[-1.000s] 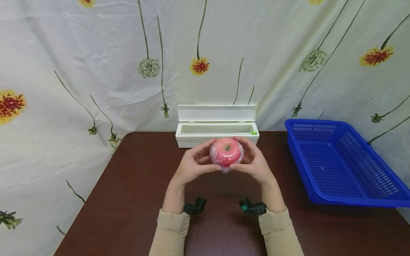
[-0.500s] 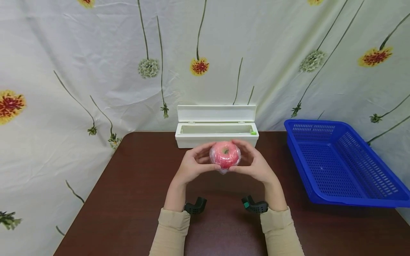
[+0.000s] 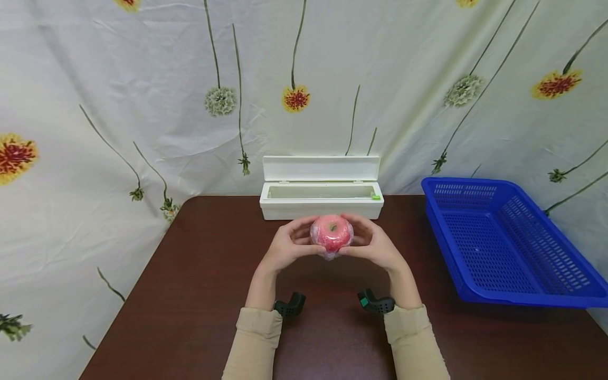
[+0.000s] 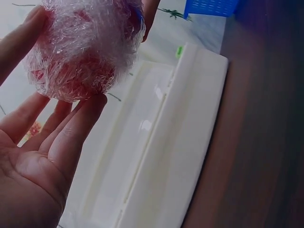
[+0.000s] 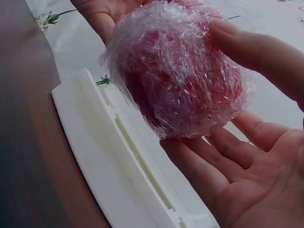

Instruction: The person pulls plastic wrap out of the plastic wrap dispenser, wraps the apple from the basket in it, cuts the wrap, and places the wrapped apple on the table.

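A red apple (image 3: 332,232) wrapped in clear plastic film is held up between both hands, in front of the white box. My left hand (image 3: 288,244) grips its left side, thumb toward me and fingers behind. On the opposite side my right hand (image 3: 375,244) holds it the same way. In the left wrist view the film on the apple (image 4: 85,52) is bunched and crinkled underneath. The right wrist view shows the wrapped apple (image 5: 175,71) resting on the fingertips, with the thumb against its side.
Behind the hands, a long white box (image 3: 323,208) with a raised lid and a small green piece stands at the back of the brown table (image 3: 204,285). A blue plastic basket (image 3: 470,264) sits at the right. A flowered cloth (image 3: 166,79) hangs behind.
Both hands have lowered slightly toward me with the wrapped apple, which has also shifted a little left. The box and basket stay put.
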The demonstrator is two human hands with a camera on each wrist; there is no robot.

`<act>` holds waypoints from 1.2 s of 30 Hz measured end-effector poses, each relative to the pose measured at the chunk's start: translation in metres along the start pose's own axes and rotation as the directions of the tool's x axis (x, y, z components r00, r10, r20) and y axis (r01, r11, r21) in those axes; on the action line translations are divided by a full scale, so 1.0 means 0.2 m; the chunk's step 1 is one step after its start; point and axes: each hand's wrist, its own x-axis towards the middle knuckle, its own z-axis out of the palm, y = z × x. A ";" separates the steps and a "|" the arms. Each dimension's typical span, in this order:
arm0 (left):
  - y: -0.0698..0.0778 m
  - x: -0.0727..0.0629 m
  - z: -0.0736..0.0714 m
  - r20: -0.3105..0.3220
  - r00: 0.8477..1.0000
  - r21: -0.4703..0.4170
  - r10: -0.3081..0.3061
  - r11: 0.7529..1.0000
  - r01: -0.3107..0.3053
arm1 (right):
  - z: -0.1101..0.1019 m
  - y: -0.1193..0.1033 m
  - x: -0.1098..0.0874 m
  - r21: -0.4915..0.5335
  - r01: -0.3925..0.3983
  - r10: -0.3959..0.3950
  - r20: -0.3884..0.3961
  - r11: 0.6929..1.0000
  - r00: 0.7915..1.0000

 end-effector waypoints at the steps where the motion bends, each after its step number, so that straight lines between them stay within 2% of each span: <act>1: -0.01 0.00 0.00 -0.003 1.000 -0.004 -0.013 1.000 0.013 | 0.00 0.01 0.00 0.004 -0.010 0.011 -0.005 1.000 1.000; 10: -0.06 0.00 -0.02 -0.015 0.994 0.027 -0.106 0.994 0.106 | -0.01 0.11 0.01 -0.003 -0.034 0.034 0.004 0.999 0.999; 17: 0.01 -0.02 0.00 -0.003 0.989 0.069 -0.146 0.987 0.146 | -0.01 0.16 0.01 0.009 -0.062 0.061 0.013 0.998 0.998; 25: -0.16 0.00 -0.04 -0.030 0.983 0.063 -0.182 0.981 0.183 | 0.00 0.21 0.00 0.032 -0.105 0.105 0.013 0.994 0.994; 36: -0.23 -0.01 -0.05 -0.059 0.980 0.070 -0.190 0.979 0.194 | 0.02 0.26 0.00 0.042 -0.180 0.181 -0.006 0.983 0.984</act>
